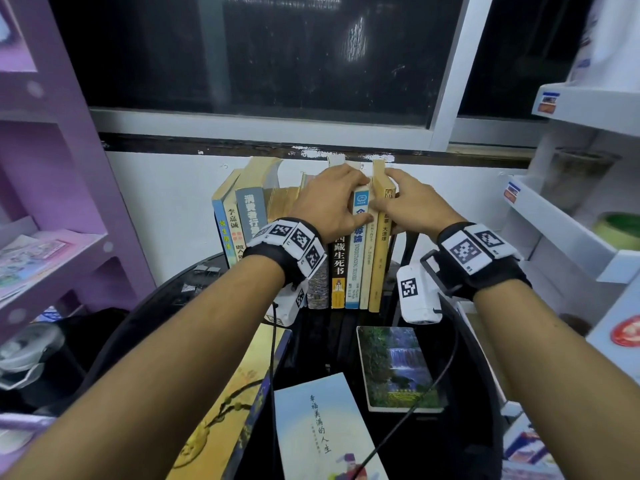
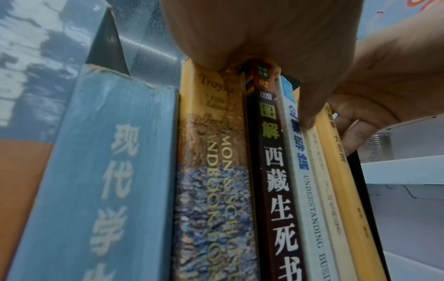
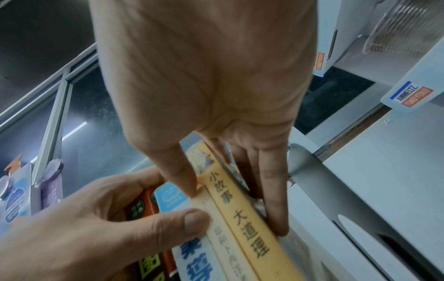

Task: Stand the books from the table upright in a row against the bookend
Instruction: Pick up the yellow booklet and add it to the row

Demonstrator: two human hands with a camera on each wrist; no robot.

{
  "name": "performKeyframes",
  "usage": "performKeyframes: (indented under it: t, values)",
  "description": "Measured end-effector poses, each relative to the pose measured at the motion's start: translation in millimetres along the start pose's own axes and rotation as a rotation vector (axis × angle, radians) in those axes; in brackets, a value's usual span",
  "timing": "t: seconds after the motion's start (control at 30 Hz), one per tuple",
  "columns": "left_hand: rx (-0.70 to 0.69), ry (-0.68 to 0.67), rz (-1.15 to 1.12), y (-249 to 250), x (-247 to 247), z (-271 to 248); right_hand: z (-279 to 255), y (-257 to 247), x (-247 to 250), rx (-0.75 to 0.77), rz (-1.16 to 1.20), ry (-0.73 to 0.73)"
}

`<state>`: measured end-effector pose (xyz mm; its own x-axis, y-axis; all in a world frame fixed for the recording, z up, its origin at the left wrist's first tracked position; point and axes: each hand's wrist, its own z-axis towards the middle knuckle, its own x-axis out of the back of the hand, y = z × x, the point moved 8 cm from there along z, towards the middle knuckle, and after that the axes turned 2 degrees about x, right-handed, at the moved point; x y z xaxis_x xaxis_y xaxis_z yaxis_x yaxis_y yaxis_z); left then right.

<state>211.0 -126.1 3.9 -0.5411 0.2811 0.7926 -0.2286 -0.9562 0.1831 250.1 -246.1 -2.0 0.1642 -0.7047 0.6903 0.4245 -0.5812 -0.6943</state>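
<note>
A row of upright books (image 1: 263, 216) stands at the back of the black table (image 1: 318, 341). My left hand (image 1: 332, 202) grips the tops of the dark book (image 2: 276, 180), the blue-and-white book (image 2: 300, 171) and the cream book (image 3: 216, 233), thumb on the spines. At the row's right end my right hand (image 1: 405, 199) pinches the thin yellow book (image 1: 379, 265), thumb on its left side and fingers (image 3: 271, 199) against its right cover. A dark bookend panel (image 2: 360, 180) stands just right of it. A waterfall-cover book (image 1: 398, 368), a pale blue book (image 1: 322, 434) and a large yellow book (image 1: 228, 403) lie flat.
A purple shelf unit (image 1: 52, 202) stands at the left. White shelves (image 1: 561, 237) with jars stand at the right. A white wall and a dark window close the back. A black cable (image 1: 415, 403) crosses the waterfall-cover book.
</note>
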Motion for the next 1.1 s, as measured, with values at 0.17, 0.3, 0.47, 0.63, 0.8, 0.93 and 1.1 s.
performKeyframes:
  t: [0.17,0.3,0.47,0.63,0.8,0.93,1.1]
  values:
    - [-0.007,0.0,0.002,1.2,-0.1,-1.2,-0.5,11.9,-5.2,0.035,-0.114,-0.147]
    - [0.0,-0.012,0.004,2.3,-1.2,-1.6,-7.0,18.5,-7.5,0.061,-0.152,-0.123]
    - [0.004,-0.006,0.003,2.4,-1.2,-1.4,-4.6,23.1,-11.9,0.127,-0.121,-0.062]
    - [0.002,-0.008,-0.003,1.8,-1.9,-1.4,-2.9,21.5,-8.7,0.196,-0.095,-0.016]
    - [0.003,-0.001,-0.007,1.6,-0.6,-1.4,-1.4,25.3,-9.7,0.228,-0.059,-0.013]
    - [-0.004,0.005,-0.004,2.2,-0.2,-2.1,-3.0,27.8,-11.2,0.224,-0.051,-0.016]
    - [0.003,0.001,-0.007,2.6,-0.7,-3.2,-5.9,27.8,-13.4,0.217,-0.035,-0.02]
